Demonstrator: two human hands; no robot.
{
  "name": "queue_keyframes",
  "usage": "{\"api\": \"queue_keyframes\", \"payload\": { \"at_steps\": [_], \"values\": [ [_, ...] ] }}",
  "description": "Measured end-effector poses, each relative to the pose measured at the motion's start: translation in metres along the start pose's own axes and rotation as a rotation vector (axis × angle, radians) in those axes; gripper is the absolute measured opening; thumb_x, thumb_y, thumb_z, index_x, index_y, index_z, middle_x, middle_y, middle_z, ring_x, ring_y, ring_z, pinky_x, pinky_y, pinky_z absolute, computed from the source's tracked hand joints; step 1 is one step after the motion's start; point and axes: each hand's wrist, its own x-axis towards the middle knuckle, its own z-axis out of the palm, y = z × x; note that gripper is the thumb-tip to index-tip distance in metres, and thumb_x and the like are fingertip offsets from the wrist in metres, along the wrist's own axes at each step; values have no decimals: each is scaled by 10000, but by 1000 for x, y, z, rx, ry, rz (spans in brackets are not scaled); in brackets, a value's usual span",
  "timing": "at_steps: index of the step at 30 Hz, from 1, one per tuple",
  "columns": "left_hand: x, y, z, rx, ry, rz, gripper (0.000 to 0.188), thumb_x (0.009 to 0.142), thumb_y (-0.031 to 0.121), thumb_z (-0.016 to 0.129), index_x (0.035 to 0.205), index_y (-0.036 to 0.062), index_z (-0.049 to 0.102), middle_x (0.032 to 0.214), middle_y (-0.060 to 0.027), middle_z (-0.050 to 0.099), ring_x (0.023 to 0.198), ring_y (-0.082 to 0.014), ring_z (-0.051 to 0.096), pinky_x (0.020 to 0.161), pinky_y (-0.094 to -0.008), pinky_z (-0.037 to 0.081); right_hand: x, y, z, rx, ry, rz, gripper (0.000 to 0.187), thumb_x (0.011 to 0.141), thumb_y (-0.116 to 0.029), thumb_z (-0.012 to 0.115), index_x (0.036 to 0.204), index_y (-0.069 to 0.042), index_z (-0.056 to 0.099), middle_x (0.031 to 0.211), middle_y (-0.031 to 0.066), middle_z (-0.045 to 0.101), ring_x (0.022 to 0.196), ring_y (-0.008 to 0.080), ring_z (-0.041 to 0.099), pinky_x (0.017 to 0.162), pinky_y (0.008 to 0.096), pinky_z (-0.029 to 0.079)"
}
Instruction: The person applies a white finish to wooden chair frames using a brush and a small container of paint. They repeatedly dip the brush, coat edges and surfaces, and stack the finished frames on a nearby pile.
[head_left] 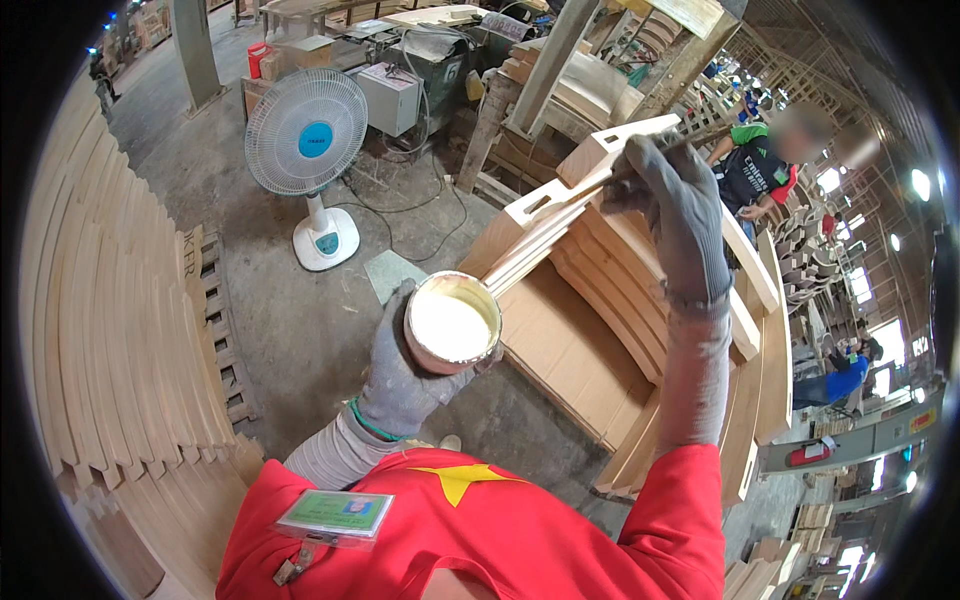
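My left hand point(400, 375), in a grey glove, is wrapped around a small round cup point(432, 358), which I hold in front of my chest, tilted enough to show the creamy white liquid point(453, 322) inside. My right hand point(675, 200), gloved in grey too, is raised well ahead and to the right, its fingers curled together on a thin dark stick point(597, 186). The stick's lower end points toward a slotted wooden part point(541, 205), near the slot; I cannot tell whether it touches the wood. Just beyond is a second slotted wooden part point(610, 145), and beneath my raised forearm lie curved wooden rails point(610, 285), beside a flat brown panel point(570, 340). To my left, a tall stack of curved wooden pieces point(120, 330) stands beside a slatted pallet point(222, 330). Ahead, a white standing fan point(318, 140) with a blue hub stands on the concrete floor point(270, 300), near a grey box point(390, 98). Beyond my right hand there is a co-worker point(750, 170) in a dark shirt.
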Motion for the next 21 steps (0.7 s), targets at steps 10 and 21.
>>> {"api": "queue_keyframes", "payload": {
  "at_steps": [10,21],
  "values": [
    [-13,14,0,-47,1,-76,411,924,372,430,1218,85,443,1091,-127,565,938,-281,589,764,-398,516,39,20,-8,-30,-147,129,346,844,-234,650,954,82,560,749,140,619,616,195,647,563,290,570],
    [-12,21,7,-11,76,-43,528,931,523,298,1225,118,467,1162,-113,548,1032,-294,560,846,-475,483,43,29,-9,-23,-165,117,376,839,-249,658,993,83,573,761,127,627,609,191,651,569,285,571]
  ]
}}
